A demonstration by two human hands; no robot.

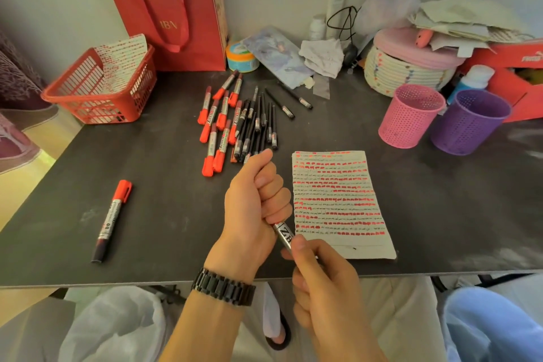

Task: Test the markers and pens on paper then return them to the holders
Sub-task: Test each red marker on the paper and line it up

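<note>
Held marker: the held marker (284, 233) has a silver barrel with print and slants over the near left corner of the paper; only a short stretch shows between the two fists.
Left hand: the left hand (252, 200) is fully curled round the marker's far end and hides it. A dark watch (223, 286) sits on the wrist.
Right hand: the right hand (320, 276) is closed round the near end, thumb pressed along the barrel, and sits over the table's near edge.
Paper: the paper (338, 203) lies flat just right of the hands, filled with rows of red and black marks. Its near edge is close to the table edge.
Open room: bare dark table (164, 214) left of the hands and right of the paper.
Lone marker: the lone marker (113, 219), red-capped, lies near left, well apart.
Pile: red markers (219, 123) and black pens (255, 123) lie loose just beyond the left hand.
Holders: the pink holder (410, 117) and purple holder (470, 123) stand side by side, far right.
Far left: the red basket (97, 91) stands at the table's left edge.
</note>
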